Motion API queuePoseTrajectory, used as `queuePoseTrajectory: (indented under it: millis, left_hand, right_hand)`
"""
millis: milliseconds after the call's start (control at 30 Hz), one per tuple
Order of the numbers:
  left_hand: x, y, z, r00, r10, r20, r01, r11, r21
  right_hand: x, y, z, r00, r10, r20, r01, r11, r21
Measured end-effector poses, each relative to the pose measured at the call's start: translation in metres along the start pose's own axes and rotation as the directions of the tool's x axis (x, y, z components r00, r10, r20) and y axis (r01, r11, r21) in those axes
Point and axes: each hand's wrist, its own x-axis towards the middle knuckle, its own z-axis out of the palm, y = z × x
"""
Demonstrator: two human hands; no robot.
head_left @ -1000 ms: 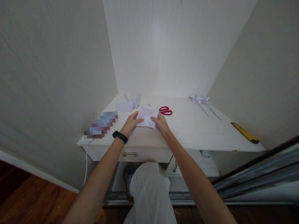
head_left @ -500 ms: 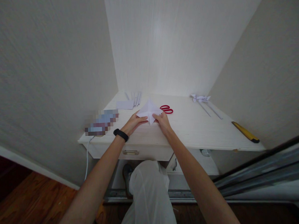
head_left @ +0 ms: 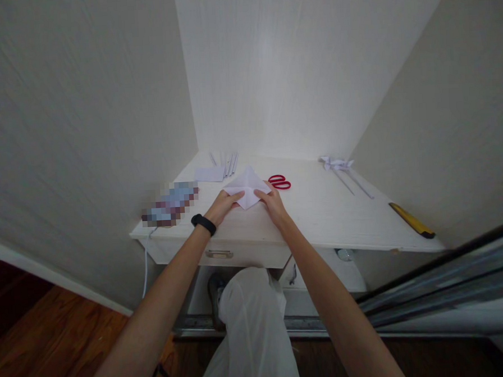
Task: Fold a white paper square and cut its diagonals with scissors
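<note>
A creased sheet of white paper (head_left: 248,183), roughly diamond-shaped, is held between both hands just above the near part of the desk. My left hand (head_left: 227,203) pinches its left side, thumb on top and the other fingers underneath. On the opposite side, my right hand (head_left: 271,201) grips the paper the same way, with its thumb near the middle. Red-handled scissors (head_left: 280,182) lie just beyond my right hand; their blades are hidden behind the hand and paper.
The white desk (head_left: 320,218) carries a flat white paper piece (head_left: 209,174) and several thin paper sticks (head_left: 230,164) at back left. A blurred-out device (head_left: 171,204) with a white cable (head_left: 146,267) lies left. Folded paper flowers (head_left: 337,164) on stems and a yellow cutter (head_left: 411,220) are at right.
The paper has opened out flatter and turned slightly in my hands. Both hands have shifted a little to the left.
</note>
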Motion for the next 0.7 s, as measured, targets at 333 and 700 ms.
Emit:
queuePoseTrajectory:
  millis: [333,700]
  left_hand:
    - [-0.003,0.001,-0.001,1.0,-0.009,0.0,0.009,0.998,0.06]
    - [-0.002,0.003,-0.002,0.998,0.043,-0.042,-0.041,0.998,0.057]
  right_hand:
    - [-0.001,0.003,-0.003,0.996,0.019,0.091,-0.015,0.999,-0.044]
    - [-0.006,-0.01,0.0,0.965,-0.106,0.241,0.148,0.976,-0.163]
